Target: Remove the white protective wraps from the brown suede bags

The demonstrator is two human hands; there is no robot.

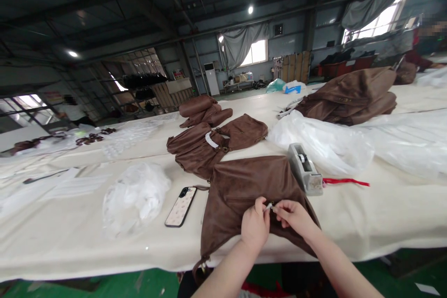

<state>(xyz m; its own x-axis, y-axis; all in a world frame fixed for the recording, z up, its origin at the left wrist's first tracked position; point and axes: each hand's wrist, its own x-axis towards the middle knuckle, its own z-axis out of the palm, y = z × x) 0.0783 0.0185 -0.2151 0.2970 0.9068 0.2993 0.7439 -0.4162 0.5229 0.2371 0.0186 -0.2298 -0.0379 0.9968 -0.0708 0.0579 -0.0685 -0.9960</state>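
Observation:
A brown leather-look bag point(251, 174) lies flat in front of me at the near edge of the table. Over its lower part, my left hand point(256, 224) pinches a small white piece point(268, 206), perhaps paper or tape. Close beside it, my right hand point(292, 215) has its fingertips pressed together near a small metal part on the bag, and what they grip is too small to make out. A grey tape dispenser point(306, 170) stands at the bag's right edge. To the left of the bag lies a phone in a patterned case point(180, 207).
More brown bags point(199, 146) lie behind this one, and a larger pile point(349, 95) sits at back right. Clear plastic point(321, 142) spreads on the right, with a crumpled plastic bag point(136, 198) at left. A red ribbon point(345, 181) trails from the dispenser. Another person point(74, 111) stands far left.

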